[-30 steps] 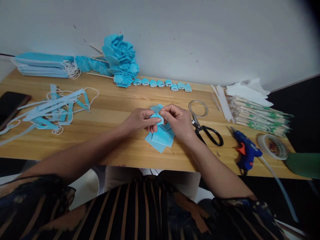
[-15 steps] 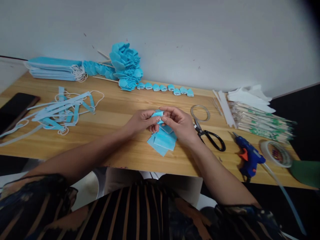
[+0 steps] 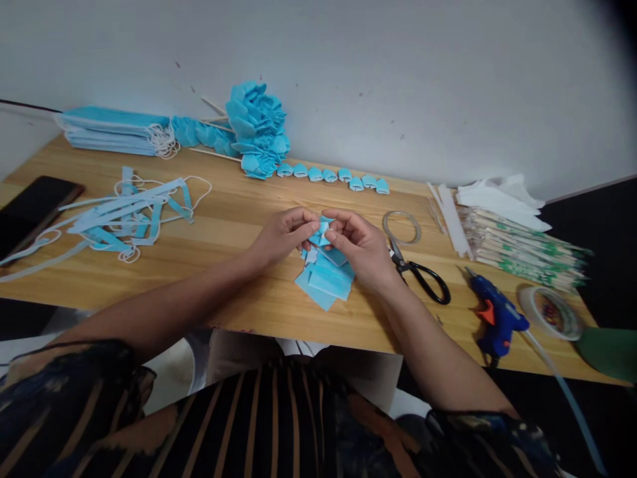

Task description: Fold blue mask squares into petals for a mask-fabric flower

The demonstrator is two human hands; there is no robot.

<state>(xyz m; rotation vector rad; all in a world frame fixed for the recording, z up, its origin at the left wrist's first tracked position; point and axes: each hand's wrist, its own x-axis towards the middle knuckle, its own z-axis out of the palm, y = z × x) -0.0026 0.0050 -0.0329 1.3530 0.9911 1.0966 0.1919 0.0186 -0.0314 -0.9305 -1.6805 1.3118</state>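
My left hand (image 3: 283, 234) and my right hand (image 3: 361, 247) meet at the middle of the wooden table (image 3: 239, 219). Both pinch one small folded piece of blue mask fabric (image 3: 318, 234) between their fingertips. Just below the hands lies a small pile of cut blue fabric squares (image 3: 326, 280). A row of several small rolled blue pieces (image 3: 332, 176) stands along the wall, next to a bunch of blue fabric flowers on sticks (image 3: 256, 129).
Cut mask strips and ear loops (image 3: 119, 216) lie at the left, a stack of masks (image 3: 117, 131) behind them, a dark phone (image 3: 30, 209) at the far left. Right of my hands: tape ring (image 3: 401, 227), scissors (image 3: 421, 272), blue glue gun (image 3: 495, 317), wrapped chopsticks (image 3: 522, 245), tape roll (image 3: 550, 311).
My fingers have kept working the small blue piece, folding it tighter between both hands. The camera shifted slightly; nothing else on the table moved.
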